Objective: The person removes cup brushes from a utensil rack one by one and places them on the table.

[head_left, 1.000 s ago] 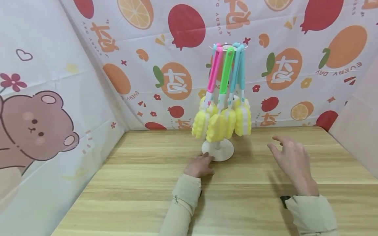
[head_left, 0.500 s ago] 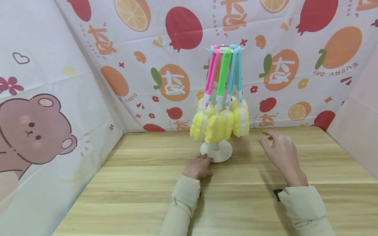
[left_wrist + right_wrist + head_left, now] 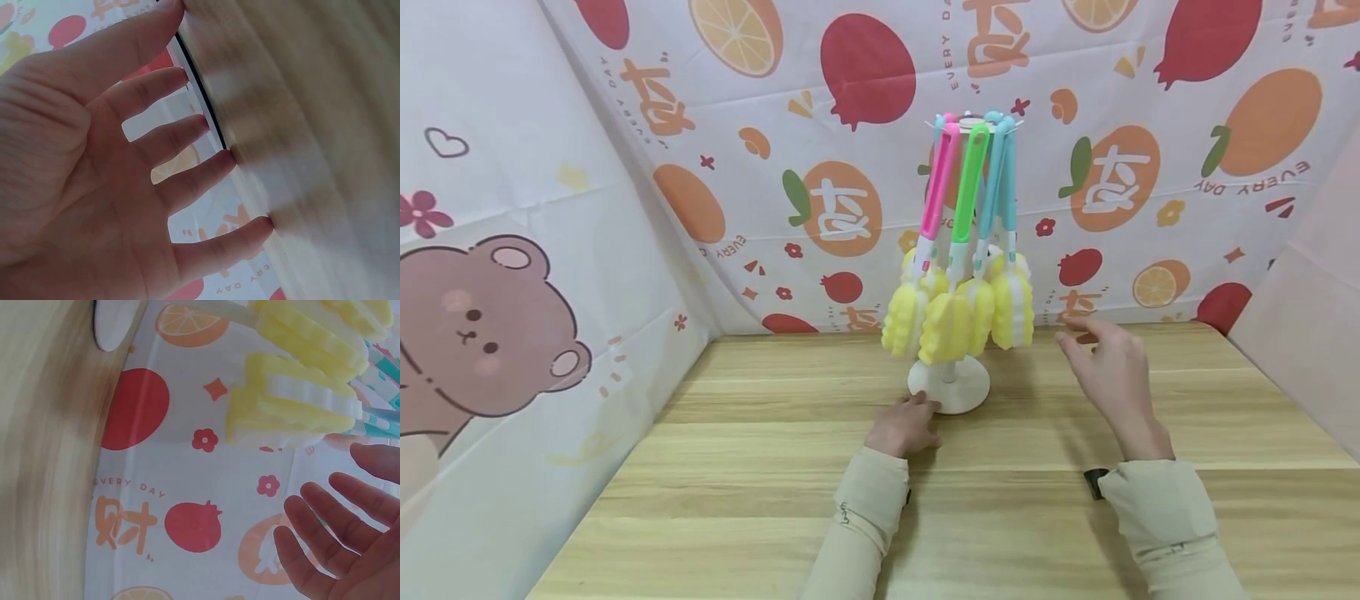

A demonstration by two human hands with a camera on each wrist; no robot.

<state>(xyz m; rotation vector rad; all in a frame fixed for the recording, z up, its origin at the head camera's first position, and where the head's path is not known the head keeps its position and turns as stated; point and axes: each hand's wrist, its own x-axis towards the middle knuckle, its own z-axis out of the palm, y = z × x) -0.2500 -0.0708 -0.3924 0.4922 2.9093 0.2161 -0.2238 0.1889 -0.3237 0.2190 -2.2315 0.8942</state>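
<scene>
A white stand (image 3: 951, 398) with a round base stands upright on the table, hung with several sponge cup brushes. Among them are a pink-handled brush (image 3: 938, 187), a green-handled brush (image 3: 970, 187) and blue-handled ones (image 3: 994, 196), their yellow-and-white sponge heads (image 3: 946, 325) hanging low. At the base's front left edge, my left hand (image 3: 902, 427) rests with fingers spread; the left wrist view shows fingertips at the rim (image 3: 199, 84) and on the tabletop. My right hand (image 3: 1116, 379) hovers right of the brushes, fingers loosely bent and holding nothing; a sponge head (image 3: 300, 403) lies beyond its fingertips.
The wooden table (image 3: 737, 500) meets a fruit-printed cloth (image 3: 737, 208) behind the stand. A bear-printed cloth (image 3: 550, 333) hangs at the left, and a pale cloth (image 3: 1307, 308) borders the right side.
My right hand has moved left, closer to the brushes, mostly in the first half second. My left hand stays at the stand's base. The head view has shifted slightly.
</scene>
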